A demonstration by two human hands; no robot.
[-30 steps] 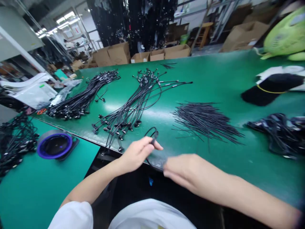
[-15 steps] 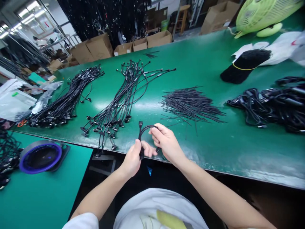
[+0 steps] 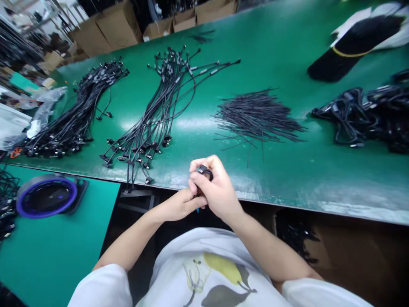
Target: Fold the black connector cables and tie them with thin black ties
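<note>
Head view: short black cable [image 3: 204, 172] pinched in right hand [image 3: 219, 192], just over front edge of green bench [image 3: 271, 55].
Grip narrow: right fingers closed tight around looped cable, small black connector showing at fingertips. Left hand [image 3: 180, 205] tucked under right hand, fingers curled against it; any hold on cable hidden, so cannot tell. On bench, left to right: first cable bundle [image 3: 73, 115], second cable bundle [image 3: 150, 115] with connectors fanned toward front edge, loose thin wires [image 3: 258, 117], tangled cable heap [image 3: 361, 115]. Yellow-banded black bundle [image 3: 345, 53] near bench's far edge. Cardboard boxes [image 3: 111, 25] beyond bench. Blue-rimmed roll [image 3: 46, 197] on lower green table [image 3: 54, 256] left of bench.
</note>
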